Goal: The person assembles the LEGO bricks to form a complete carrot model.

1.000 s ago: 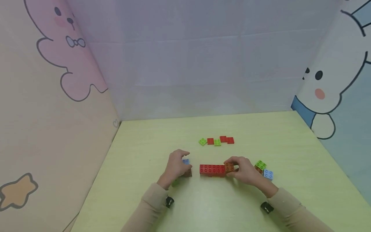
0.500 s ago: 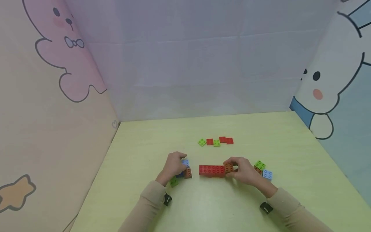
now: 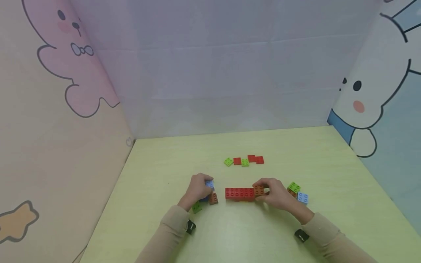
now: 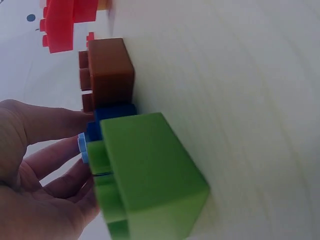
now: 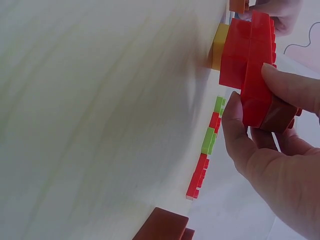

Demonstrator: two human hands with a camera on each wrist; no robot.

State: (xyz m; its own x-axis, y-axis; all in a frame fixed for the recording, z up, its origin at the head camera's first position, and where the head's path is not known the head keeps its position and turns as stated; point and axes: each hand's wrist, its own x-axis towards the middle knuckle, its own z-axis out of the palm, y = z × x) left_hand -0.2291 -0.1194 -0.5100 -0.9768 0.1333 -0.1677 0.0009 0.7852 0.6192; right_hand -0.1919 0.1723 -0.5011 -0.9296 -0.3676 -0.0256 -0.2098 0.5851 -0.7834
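My left hand (image 3: 197,188) pinches a light blue brick (image 3: 209,184) between thumb and fingers. Close by are a brown brick (image 4: 112,70), a dark blue brick (image 4: 117,111) and a green brick (image 4: 155,165); the hand partly covers the dark blue one in the head view. My right hand (image 3: 276,193) grips the right end of a long red brick assembly (image 3: 239,194). A brown brick (image 5: 279,116) tops that end, and a yellow brick (image 5: 218,47) shows underneath the red ones. In the right wrist view the thumb lies against the red side near the brown brick.
Flat green plates (image 3: 245,162) and red plates (image 3: 237,161) lie in a row farther back on the pale table (image 3: 158,153). Right of the right hand sit a green brick (image 3: 294,187), a brown brick (image 3: 291,193) and a light blue brick (image 3: 302,197).
The left hand has drawn slightly back and its fingers have come together on the light blue brick, uncovering the brown, dark blue and green bricks. The right hand keeps its grip, almost still.
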